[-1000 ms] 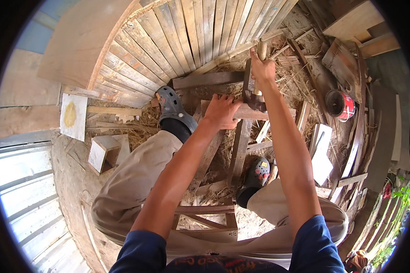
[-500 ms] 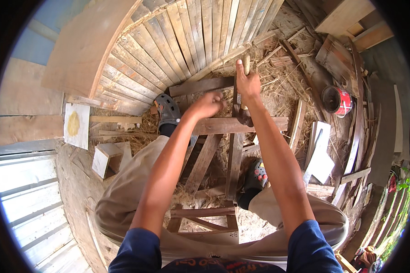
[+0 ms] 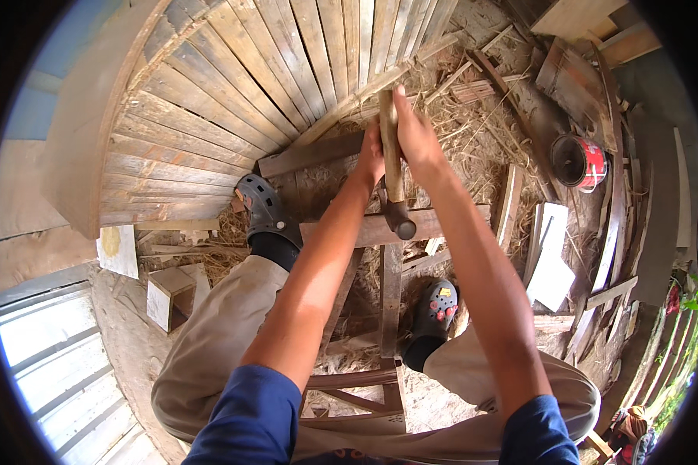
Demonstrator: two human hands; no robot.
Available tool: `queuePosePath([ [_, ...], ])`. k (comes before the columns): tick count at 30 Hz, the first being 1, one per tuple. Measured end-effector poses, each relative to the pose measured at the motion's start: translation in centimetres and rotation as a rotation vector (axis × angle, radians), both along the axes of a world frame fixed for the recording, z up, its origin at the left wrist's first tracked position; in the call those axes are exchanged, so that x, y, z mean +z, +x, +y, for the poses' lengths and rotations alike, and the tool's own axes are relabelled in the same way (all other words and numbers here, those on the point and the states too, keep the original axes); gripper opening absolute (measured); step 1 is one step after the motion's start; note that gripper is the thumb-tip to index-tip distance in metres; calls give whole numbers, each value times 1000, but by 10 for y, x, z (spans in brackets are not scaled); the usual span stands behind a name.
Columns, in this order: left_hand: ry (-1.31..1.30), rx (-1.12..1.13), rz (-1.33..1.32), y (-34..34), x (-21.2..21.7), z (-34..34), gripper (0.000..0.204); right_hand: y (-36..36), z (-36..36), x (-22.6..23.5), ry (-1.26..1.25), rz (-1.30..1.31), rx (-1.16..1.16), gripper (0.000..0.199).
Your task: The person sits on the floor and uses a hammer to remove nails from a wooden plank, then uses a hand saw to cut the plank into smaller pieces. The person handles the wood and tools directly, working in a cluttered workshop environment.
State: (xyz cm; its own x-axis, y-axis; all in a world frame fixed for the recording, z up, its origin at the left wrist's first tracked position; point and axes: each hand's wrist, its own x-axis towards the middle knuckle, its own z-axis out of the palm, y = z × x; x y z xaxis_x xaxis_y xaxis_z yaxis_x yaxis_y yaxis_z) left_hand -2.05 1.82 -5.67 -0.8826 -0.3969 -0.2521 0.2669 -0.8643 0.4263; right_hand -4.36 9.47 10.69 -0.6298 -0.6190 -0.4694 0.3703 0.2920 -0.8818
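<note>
A hammer [image 3: 392, 159] with a pale wooden handle hangs between my hands, its dark round head [image 3: 401, 222] toward me, over a wooden crosspiece [image 3: 434, 225]. My left hand [image 3: 373, 151] is closed against the left side of the handle, its fingers partly hidden. On the other side, my right hand [image 3: 420, 141] holds the handle with the thumb stretched up along it; its other fingers are mostly out of sight. Below my forearms lies a frame of joined wooden pieces [image 3: 391, 298], between my feet in grey clogs [image 3: 434, 304].
A curved slatted wooden panel [image 3: 209, 116] rises at the far left. To the right are a red can [image 3: 580, 163], white board pieces [image 3: 549, 271] and stacked planks [image 3: 605, 256]. A small box [image 3: 171, 298] sits on the left. Straw and scraps cover the floor.
My left hand has moved up and right to the hammer handle. The hammer has shifted slightly left and appears closer, with more of its handle showing. My right hand has moved slightly with it.
</note>
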Motion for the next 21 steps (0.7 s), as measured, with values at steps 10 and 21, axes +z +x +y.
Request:
queuePosePath([
  [10, -15, -14, -102, -31, -28, -17, 17, -17, -41, -4, 15, -121, -192, 42],
  [21, -82, -21, -82, -32, -19, -17, 23, -9, -38, -9, 198, 138, -290, 58],
])
